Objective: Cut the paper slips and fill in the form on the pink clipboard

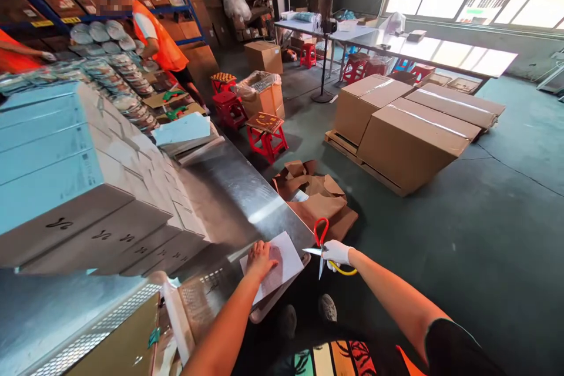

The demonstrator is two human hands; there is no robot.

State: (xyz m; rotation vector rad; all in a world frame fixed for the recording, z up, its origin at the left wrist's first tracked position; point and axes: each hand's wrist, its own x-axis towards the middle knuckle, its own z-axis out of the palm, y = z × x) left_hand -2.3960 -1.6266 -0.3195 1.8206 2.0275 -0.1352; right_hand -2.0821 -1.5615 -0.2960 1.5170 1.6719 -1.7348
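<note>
There is one pair of scissors (321, 255), one flat white piece (287, 267), two shoes (328, 308) and two co-workers (161, 41).

Boxes (106, 179) stand left of the scissors (323, 248), cartons (416, 141) ahead and right.

At 12 o'clock we see a black fan (328, 26); at 1 o'clock, 3 taped brown boxes (416, 138); at 11 o'clock, a person (164, 41) in orange before a blue rack (188, 1).

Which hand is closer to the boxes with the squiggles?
Left. The left hand lies on a flat white piece to the right of the boxes; the right hand, holding scissors, is farther right.
</note>
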